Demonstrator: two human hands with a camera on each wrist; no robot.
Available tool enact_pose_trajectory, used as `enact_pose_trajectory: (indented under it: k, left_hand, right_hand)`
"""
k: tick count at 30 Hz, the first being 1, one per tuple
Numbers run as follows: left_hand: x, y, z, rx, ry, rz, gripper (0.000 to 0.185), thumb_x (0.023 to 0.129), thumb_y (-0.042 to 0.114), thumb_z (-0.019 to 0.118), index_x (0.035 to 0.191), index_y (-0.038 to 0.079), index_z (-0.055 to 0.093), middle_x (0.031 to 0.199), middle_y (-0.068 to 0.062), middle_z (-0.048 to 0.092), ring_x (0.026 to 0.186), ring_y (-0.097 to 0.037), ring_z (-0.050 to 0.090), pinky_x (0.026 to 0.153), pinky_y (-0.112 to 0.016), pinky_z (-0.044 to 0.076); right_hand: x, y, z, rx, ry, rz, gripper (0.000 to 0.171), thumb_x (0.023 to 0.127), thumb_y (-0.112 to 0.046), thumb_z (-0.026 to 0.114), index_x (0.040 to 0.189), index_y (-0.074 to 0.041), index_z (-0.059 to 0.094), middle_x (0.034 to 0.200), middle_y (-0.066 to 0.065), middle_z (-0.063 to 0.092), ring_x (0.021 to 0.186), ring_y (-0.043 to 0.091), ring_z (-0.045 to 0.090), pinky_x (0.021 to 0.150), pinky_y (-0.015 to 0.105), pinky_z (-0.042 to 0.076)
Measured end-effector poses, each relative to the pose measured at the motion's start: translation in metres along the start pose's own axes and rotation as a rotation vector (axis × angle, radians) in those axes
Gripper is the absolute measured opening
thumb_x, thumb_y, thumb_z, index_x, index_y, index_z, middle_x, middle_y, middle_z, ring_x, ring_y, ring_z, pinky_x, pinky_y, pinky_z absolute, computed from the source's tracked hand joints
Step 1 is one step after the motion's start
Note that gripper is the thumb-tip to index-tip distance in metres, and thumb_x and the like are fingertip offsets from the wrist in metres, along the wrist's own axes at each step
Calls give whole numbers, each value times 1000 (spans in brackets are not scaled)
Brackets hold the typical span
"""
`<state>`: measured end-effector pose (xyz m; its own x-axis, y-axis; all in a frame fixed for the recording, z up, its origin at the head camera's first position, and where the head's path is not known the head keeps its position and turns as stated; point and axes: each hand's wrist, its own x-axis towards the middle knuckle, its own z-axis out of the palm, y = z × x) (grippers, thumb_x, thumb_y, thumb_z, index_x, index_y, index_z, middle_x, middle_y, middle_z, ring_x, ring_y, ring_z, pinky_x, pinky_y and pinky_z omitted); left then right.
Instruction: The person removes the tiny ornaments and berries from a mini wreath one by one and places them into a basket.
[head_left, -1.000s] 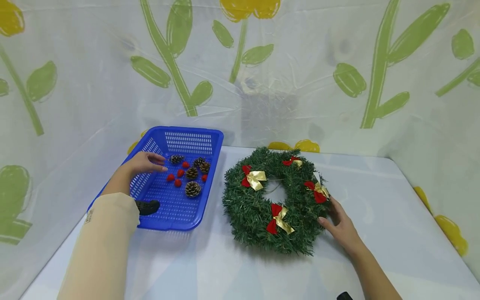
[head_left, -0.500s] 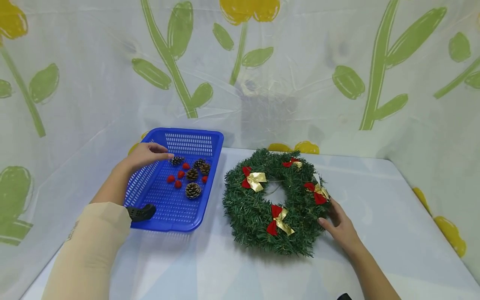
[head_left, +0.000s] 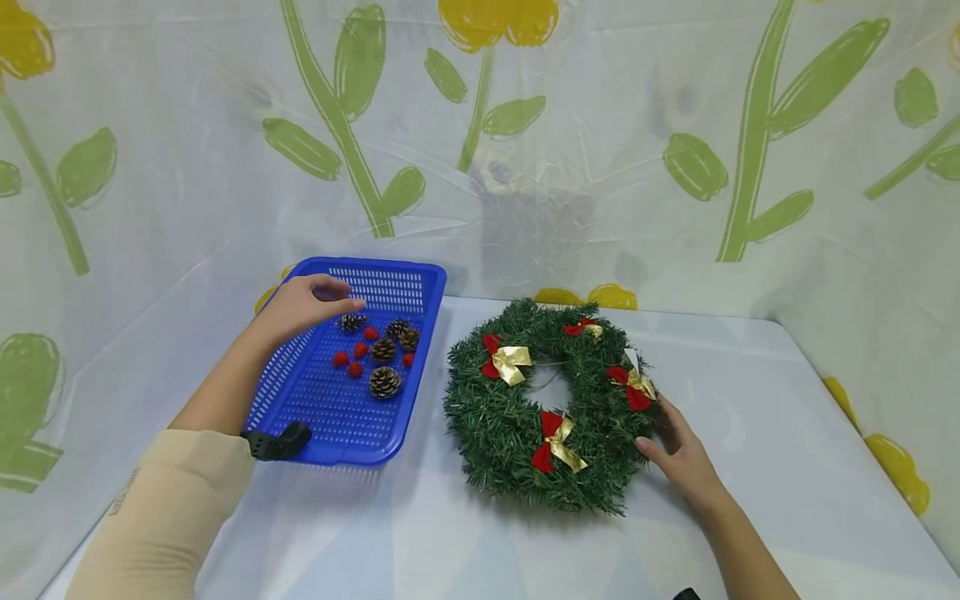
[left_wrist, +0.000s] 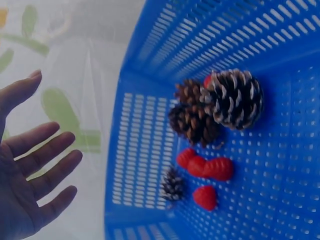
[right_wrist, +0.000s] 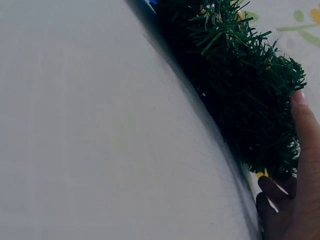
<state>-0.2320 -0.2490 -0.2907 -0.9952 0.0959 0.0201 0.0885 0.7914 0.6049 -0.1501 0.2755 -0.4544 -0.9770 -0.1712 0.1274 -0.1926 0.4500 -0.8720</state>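
Note:
My left hand [head_left: 311, 302] hovers open over the back left corner of a blue plastic basket [head_left: 330, 417], holding nothing. In the left wrist view the palm [left_wrist: 22, 170] shows with straight fingers beside the basket wall [left_wrist: 140, 145]. Inside lie several pine cones [head_left: 385, 381] [left_wrist: 235, 97] and small red berries [head_left: 341, 358] [left_wrist: 205, 167]. A green wreath [head_left: 495, 417] with red and gold bows [head_left: 510, 360] lies flat to the right. My right hand [head_left: 671, 442] rests against its lower right edge, fingers [right_wrist: 302, 160] touching the needles [right_wrist: 235, 75].
The white table [head_left: 750, 392] is walled by a plastic curtain [head_left: 570, 150] with green leaves and yellow flowers at the back and both sides. Bare tabletop [head_left: 450, 542] lies in front of the basket and wreath.
My left hand has lifted and moved toward the back of the basket, above the small pine cone. The right hand and the wreath have stayed put.

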Motion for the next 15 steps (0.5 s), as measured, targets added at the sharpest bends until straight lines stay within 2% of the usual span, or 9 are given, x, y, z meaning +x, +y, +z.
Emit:
enact_pose_trajectory:
  k: [6, 9, 12, 13, 15]
  left_hand:
    - [-9, 21, 2, -23, 10, 30, 71, 84, 57, 61, 131, 4, 52, 125, -19, 57, 116, -36, 53, 94, -54, 45]
    - [-15, 33, 6, -13, 36, 38, 74, 83, 59, 61, 132, 5, 51, 127, -19, 57, 118, -36, 52, 94, -55, 45]
    - [-22, 43, 9, 11, 66, 42, 76, 82, 61, 61, 135, 7, 50, 130, -17, 56, 121, -36, 50, 95, -56, 43]
    - [-25, 46, 10, 13, 75, 42, 76, 81, 61, 61, 135, 8, 50, 131, -17, 55, 121, -35, 50, 96, -57, 42]
    - [-29, 51, 13, 22, 93, 50, 76, 81, 62, 61, 135, 10, 50, 132, -15, 55, 122, -34, 49, 97, -57, 41]
  right_hand:
    - [1, -1, -2, -26, 3, -79, 78, 92, -7, 59, 153, -7, 10, 151, 31, 17, 130, 55, 26, 90, -3, 24]
    - [1, -4, -4, -37, 0, -118, 80, 91, -5, 60, 154, -15, 11, 154, 25, 14, 131, 52, 24, 93, -1, 24]
    - [2, -9, -7, -28, -8, -122, 81, 91, -5, 60, 154, -22, 11, 156, 21, 13, 133, 51, 22, 97, 2, 25]
    - [1, -11, -8, -18, -8, -118, 82, 91, -5, 60, 153, -23, 11, 156, 20, 13, 134, 51, 21, 101, 7, 27]
    - [0, -15, -10, -7, -5, -112, 81, 90, -4, 60, 153, -21, 12, 156, 20, 13, 134, 51, 20, 103, 10, 28]
